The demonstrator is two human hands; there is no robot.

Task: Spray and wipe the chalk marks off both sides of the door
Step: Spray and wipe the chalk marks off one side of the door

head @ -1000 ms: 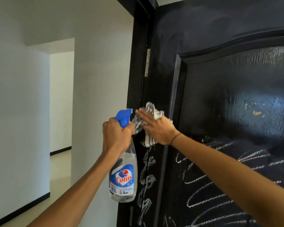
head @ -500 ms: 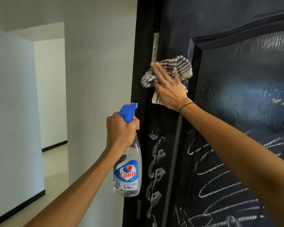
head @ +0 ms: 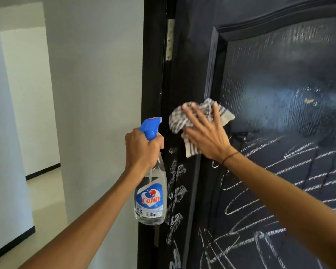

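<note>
The right hand (head: 208, 134) presses a striped cloth (head: 182, 119) flat against the black door (head: 192, 55), fingers spread toward eleven o'clock. At its nine o'clock, the left hand (head: 142, 150) grips a spray bottle (head: 150, 199) upright. Chalk marks (head: 250, 206) fill the door toward five o'clock.

The black door (head: 279, 74) is smeared and streaky across its upper panel, while white chalk marks (head: 270, 200) cover it lower down. A striped cloth (head: 177, 118), bunched up, is flat against the door just above the marks. A clear spray bottle (head: 150, 195) with a blue trigger hangs upright beside the door's hinge edge.
</note>
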